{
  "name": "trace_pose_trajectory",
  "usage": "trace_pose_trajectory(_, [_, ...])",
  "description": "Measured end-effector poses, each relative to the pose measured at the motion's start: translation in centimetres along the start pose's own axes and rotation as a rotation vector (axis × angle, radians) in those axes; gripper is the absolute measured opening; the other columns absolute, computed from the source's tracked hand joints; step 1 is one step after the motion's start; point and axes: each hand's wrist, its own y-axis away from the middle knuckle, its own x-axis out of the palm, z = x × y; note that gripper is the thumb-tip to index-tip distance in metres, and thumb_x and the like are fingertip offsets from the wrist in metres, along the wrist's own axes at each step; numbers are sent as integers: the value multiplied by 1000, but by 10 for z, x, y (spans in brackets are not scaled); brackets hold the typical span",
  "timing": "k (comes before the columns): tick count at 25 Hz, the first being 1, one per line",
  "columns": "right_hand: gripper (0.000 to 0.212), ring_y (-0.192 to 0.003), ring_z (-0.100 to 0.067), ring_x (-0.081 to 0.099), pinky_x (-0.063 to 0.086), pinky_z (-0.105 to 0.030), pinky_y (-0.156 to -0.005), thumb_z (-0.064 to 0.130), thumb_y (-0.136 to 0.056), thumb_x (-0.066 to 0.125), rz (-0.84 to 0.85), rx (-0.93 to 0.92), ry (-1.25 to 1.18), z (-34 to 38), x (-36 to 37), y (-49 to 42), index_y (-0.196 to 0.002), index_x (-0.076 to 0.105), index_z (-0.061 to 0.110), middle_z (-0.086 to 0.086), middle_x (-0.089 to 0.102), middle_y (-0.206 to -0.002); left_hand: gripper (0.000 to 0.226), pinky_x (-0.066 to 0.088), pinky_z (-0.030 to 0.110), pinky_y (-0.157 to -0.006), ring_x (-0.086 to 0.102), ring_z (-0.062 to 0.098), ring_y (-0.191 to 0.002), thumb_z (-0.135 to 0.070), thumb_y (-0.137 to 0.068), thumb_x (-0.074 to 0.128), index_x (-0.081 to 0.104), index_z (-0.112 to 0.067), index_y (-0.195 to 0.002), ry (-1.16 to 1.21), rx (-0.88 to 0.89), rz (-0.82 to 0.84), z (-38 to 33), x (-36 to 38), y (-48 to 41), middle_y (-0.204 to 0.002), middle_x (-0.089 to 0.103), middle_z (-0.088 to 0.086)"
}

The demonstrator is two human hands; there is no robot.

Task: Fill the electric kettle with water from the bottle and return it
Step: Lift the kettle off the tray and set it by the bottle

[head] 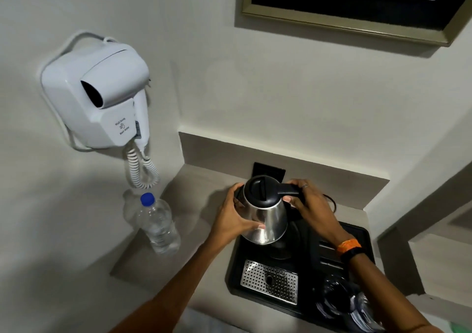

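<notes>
A steel electric kettle with a black lid and black handle is held tilted just above its round black base on a black tray. My left hand wraps the kettle's left side. My right hand grips the black handle at the right. The lid is shut. A clear plastic water bottle with a blue cap stands upright on the counter, to the left of the kettle and apart from both hands.
A white wall-mounted hair dryer with a coiled cord hangs above the bottle. The tray holds a perforated metal drip plate and an upturned glass. A black wall socket sits behind the kettle. A framed picture hangs above.
</notes>
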Motion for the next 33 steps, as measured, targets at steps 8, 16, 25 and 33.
trace_pose_trajectory(8, [33,-111,-30,64,51,-50,-101,10,-91,76,183,-66,-188,51,74,-80,-122,66,5,-14,67,-118,114,47,23,-105,57,8,-125,-25,-35,103,45,-28,-134,-61,-21,-260,29,-79,5,-133,60,-8])
trace_pose_trajectory(16, [31,-114,-34,66,50,-52,-105,2,-89,77,277,0,-291,44,116,-117,-119,68,0,-19,70,-119,117,46,40,-111,55,18,-130,-10,-42,101,40,-12,-142,-11,-157,-318,60,-85,-7,-138,58,2])
trace_pose_trajectory(25, [33,-111,-29,68,52,-40,-101,1,-86,79,310,47,-311,26,126,-117,-118,69,5,-12,71,-115,121,36,7,-95,51,14,-128,-18,-43,102,38,-18,-145,-53,-234,-328,78,-70,-7,-141,55,1])
trace_pose_trajectory(33, [34,-103,-21,71,61,-39,-88,56,-86,73,328,209,-270,51,139,-117,-102,76,27,-8,77,-109,123,37,12,-98,49,12,-126,-19,-46,102,34,-14,-148,-101,-261,-330,75,-71,0,-144,54,6])
